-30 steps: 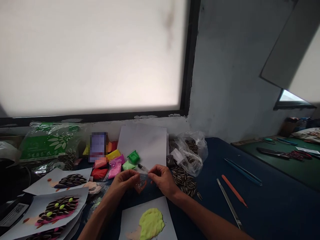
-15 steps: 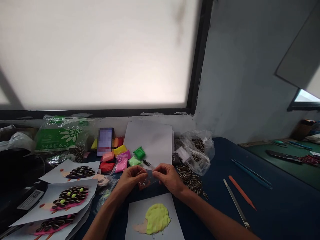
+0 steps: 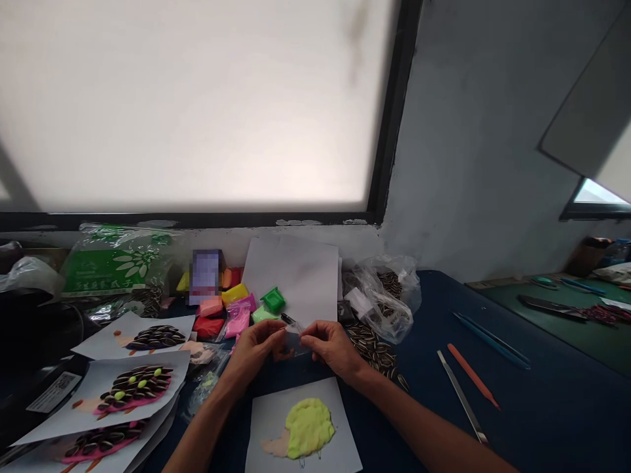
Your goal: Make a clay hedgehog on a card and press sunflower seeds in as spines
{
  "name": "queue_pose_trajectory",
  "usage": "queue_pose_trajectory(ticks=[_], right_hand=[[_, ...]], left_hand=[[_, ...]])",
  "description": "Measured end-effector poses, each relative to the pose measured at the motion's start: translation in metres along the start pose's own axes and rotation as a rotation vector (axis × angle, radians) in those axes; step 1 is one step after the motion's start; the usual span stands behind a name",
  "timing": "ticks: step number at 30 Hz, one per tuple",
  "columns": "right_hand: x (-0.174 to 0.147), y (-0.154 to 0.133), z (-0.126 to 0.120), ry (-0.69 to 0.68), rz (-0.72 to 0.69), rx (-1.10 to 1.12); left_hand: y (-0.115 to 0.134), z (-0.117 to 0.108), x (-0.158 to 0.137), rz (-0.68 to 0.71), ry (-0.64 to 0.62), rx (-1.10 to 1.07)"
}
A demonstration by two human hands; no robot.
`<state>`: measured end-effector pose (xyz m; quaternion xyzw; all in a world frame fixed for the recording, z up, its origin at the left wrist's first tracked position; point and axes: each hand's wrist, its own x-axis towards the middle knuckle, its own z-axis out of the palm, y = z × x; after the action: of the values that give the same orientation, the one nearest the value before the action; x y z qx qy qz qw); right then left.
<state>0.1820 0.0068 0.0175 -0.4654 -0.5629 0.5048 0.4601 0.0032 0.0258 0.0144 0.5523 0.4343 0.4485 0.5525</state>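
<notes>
A small clear plastic bag is stretched between my two hands above the table. My left hand pinches one side of it, with a bit of orange-brown material by the fingertips. At the opposite side, my right hand grips the bag between thumb and fingers. Below them lies a white sheet bearing a flattened yellow-green clay shape joined to a peach clay piece. Short drawn legs show under the yellow clay.
Finished seed-and-clay pictures are stacked at left. Colourful clay packets lie behind my hands. Sunflower seeds spread beside a clear bag. Blue tweezers, an orange tool and a metal tool rest at right.
Both hands keep hold of the plastic bag. Its upper edge has lifted between the fingers, and the orange-brown material is now mostly hidden by my left hand. The view has shifted slightly.
</notes>
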Motion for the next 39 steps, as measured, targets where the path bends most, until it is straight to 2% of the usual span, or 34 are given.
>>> queue_pose_trajectory(ticks=[4, 8, 12, 21, 31, 39], right_hand=[[0.0, 0.001, 0.0, 0.062, -0.031, 0.016], [0.0, 0.0, 0.001, 0.095, -0.066, 0.033], [0.0, -0.001, 0.002, 0.036, -0.066, 0.021], [0.003, 0.004, -0.002, -0.008, -0.069, -0.027], [0.003, 0.004, -0.004, -0.048, -0.048, -0.075], [0.004, 0.006, -0.004, -0.084, -0.034, -0.06]], left_hand=[[0.001, -0.003, 0.001, -0.005, 0.055, -0.002], [-0.003, 0.001, 0.003, 0.029, -0.022, -0.024], [-0.007, 0.006, 0.004, 0.053, -0.119, 0.013], [-0.001, 0.004, 0.002, 0.038, -0.187, 0.019], [-0.006, 0.003, 0.002, 0.057, -0.102, 0.084], [-0.004, 0.009, 0.002, -0.054, -0.078, 0.006]])
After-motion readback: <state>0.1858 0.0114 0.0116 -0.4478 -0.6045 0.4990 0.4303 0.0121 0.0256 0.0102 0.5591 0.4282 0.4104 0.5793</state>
